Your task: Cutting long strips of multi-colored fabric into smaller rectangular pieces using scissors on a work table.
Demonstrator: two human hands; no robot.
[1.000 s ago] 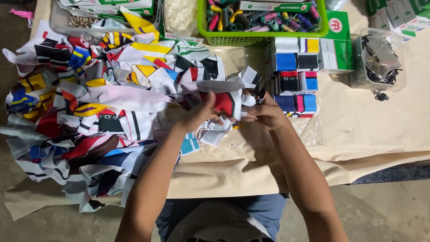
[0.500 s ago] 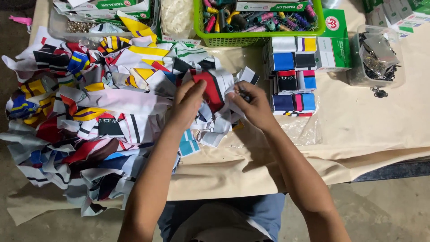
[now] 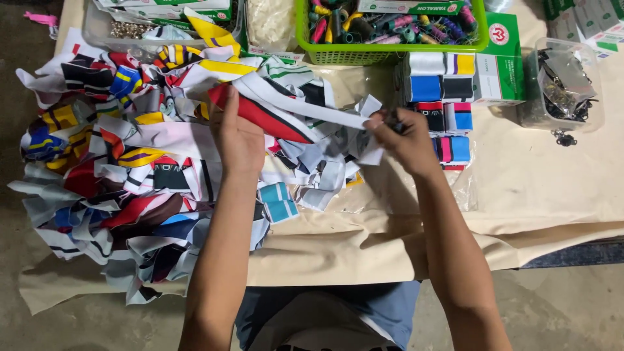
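Observation:
My left hand [image 3: 239, 138] grips one end of a red, white and black fabric strip [image 3: 286, 110], and my right hand [image 3: 406, 138] pinches its other end, so the strip is stretched between them above the table. Below it lies a big heap of coloured fabric scraps [image 3: 130, 175] covering the left half of the cloth-covered table [image 3: 539, 195]. A small teal striped piece [image 3: 278, 201] lies near my left wrist.
A green basket [image 3: 390, 52] of thread spools stands at the back. Folded ribbed bands [image 3: 442, 110] are stacked beside green boxes [image 3: 500, 65]. A clear tub of metal parts [image 3: 562, 84] sits far right, with clear trays [image 3: 130, 26] at back left.
My hands have moved apart and up. The strip that was bunched between them is now pulled out straight, the left hand going left and the right hand going right.

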